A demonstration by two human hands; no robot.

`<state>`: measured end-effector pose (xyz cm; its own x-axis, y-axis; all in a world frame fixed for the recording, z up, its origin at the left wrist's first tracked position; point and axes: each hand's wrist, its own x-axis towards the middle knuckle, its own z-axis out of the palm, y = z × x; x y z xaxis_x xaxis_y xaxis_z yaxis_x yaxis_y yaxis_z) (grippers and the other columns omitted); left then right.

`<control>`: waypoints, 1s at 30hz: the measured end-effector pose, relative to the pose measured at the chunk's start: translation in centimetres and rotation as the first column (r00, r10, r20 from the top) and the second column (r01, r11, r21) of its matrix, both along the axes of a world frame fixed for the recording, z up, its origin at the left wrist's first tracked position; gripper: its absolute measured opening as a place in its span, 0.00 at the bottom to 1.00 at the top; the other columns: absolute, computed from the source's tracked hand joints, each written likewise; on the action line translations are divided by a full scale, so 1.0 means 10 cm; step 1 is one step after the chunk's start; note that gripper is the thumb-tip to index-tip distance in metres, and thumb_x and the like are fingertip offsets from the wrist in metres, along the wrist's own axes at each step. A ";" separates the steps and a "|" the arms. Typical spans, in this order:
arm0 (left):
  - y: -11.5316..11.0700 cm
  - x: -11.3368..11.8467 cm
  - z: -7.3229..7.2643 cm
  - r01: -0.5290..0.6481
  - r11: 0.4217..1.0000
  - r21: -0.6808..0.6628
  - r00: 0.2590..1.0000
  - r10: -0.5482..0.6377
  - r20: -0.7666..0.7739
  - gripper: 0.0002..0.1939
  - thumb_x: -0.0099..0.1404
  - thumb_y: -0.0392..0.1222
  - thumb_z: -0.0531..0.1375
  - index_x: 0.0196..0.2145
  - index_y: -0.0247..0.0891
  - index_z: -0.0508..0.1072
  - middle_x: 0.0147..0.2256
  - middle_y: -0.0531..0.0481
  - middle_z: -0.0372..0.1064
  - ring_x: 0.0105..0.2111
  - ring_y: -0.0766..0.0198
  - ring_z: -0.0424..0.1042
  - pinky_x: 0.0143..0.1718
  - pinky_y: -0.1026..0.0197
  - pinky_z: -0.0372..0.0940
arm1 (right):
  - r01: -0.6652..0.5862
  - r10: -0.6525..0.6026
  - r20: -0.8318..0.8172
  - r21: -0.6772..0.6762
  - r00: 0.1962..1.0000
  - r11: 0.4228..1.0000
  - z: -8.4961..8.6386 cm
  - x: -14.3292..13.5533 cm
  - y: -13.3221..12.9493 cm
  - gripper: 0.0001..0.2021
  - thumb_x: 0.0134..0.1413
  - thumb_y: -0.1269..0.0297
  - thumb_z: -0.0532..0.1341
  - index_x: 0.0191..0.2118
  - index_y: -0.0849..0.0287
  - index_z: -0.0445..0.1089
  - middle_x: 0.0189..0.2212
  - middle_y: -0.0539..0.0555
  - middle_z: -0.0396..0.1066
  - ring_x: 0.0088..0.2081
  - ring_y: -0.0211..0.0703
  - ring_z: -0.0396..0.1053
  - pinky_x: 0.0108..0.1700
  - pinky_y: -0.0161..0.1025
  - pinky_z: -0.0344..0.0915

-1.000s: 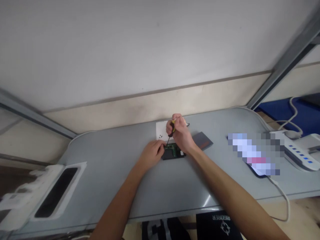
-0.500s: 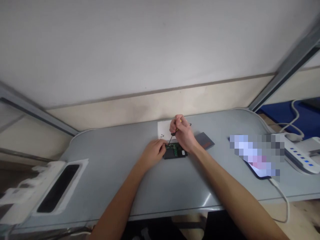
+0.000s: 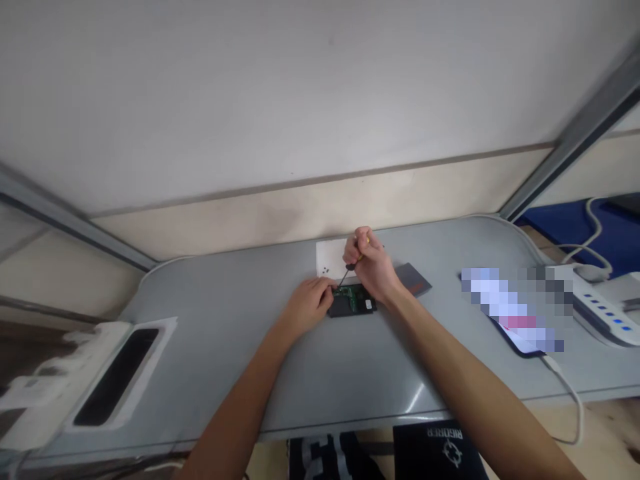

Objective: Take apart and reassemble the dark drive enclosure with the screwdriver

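Note:
A small black device with an exposed green circuit board [image 3: 351, 303] lies flat on the grey table. My left hand [image 3: 311, 301] grips its left end, fingers closed along the edge. In my right hand [image 3: 369, 261] is a screwdriver [image 3: 350, 267], its handle mostly hidden by my wrapped fingers. The shaft slants down to the left, and its tip meets the upper left part of the board. Behind the device lies a white paper [image 3: 330, 257] with several tiny dark screws [image 3: 326, 270] on it. A dark grey flat panel [image 3: 413, 279] rests beside my right wrist.
At the right a lit phone [image 3: 510, 313] lies with a white charging cable [image 3: 565, 383], next to a white power strip [image 3: 607, 313]. A dark phone-shaped object [image 3: 117, 377] is at the left on white paper. A wall [image 3: 310, 220] closes off the back edge.
The camera view has shifted slightly. My right hand still holds the screwdriver on the board, its grip turned a little; my left hand stays at the device's left end.

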<state>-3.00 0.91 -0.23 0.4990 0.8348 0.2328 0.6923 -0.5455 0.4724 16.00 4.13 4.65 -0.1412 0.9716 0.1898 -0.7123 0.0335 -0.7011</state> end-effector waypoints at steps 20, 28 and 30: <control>0.01 -0.01 -0.03 -0.008 1.000 0.022 1.000 0.008 0.004 0.11 0.72 0.35 0.51 0.44 0.40 0.73 0.38 0.48 0.76 0.39 0.57 0.74 0.46 0.54 0.68 | -0.014 0.012 0.032 0.068 0.999 0.998 0.00 0.03 0.03 0.09 0.65 0.57 0.63 0.35 0.55 0.67 0.35 0.53 0.64 0.37 0.42 0.63 0.41 0.40 0.61; 0.00 0.01 0.01 -0.011 1.000 0.013 1.000 0.011 0.006 0.12 0.73 0.36 0.51 0.43 0.40 0.74 0.39 0.47 0.77 0.41 0.57 0.75 0.49 0.52 0.68 | -0.008 0.008 -0.025 0.001 1.000 1.000 0.05 -0.02 -0.03 0.13 0.69 0.48 0.56 0.40 0.52 0.63 0.27 0.49 0.59 0.29 0.42 0.58 0.36 0.40 0.59; 0.00 0.01 0.01 -0.016 1.000 0.010 1.000 0.015 0.012 0.12 0.73 0.36 0.51 0.43 0.40 0.74 0.40 0.47 0.77 0.41 0.57 0.75 0.49 0.52 0.69 | -0.019 0.019 -0.006 0.006 1.000 1.000 0.06 -0.02 -0.03 0.15 0.66 0.47 0.61 0.37 0.51 0.61 0.25 0.47 0.55 0.28 0.41 0.55 0.34 0.39 0.57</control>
<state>-2.86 0.92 -0.11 0.4832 0.8399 0.2472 0.6952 -0.5397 0.4748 15.78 3.81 5.21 -0.1581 0.9677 0.1961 -0.7173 0.0240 -0.6963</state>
